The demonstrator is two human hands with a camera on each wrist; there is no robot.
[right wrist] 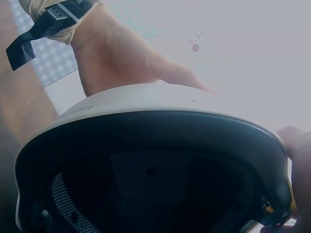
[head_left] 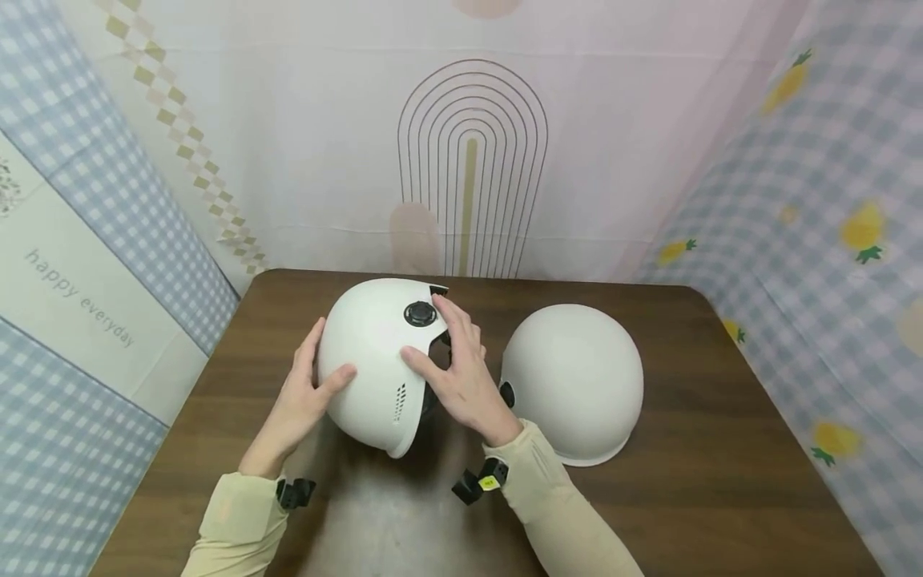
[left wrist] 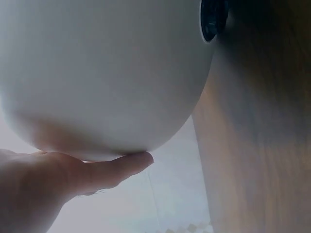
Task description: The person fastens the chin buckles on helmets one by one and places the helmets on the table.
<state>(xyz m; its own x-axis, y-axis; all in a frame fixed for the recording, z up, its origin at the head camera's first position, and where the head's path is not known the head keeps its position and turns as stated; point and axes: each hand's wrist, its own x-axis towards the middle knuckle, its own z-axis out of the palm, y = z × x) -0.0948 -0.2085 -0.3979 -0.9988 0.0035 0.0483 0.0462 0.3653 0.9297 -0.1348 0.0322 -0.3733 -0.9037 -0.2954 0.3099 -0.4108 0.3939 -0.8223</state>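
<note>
A white helmet [head_left: 368, 361] with a black round pivot [head_left: 421, 313] and small vent slots is tilted between both hands, its opening facing right. The left hand [head_left: 306, 397] holds its rounded crown from the left, thumb on the near side; the left wrist view shows the thumb along the shell. At the rim, the right hand [head_left: 461, 373] grips the opening's edge, thumb on the outer shell and fingers partly hidden. In the right wrist view, dark mesh lining [right wrist: 150, 174] shows inside the helmet.
A second white helmet [head_left: 577, 385] lies crown up on the brown wooden table [head_left: 721, 481], close to the right forearm. Patterned cloths [head_left: 324, 160] hang behind and at both sides. A black camera is strapped to each wrist.
</note>
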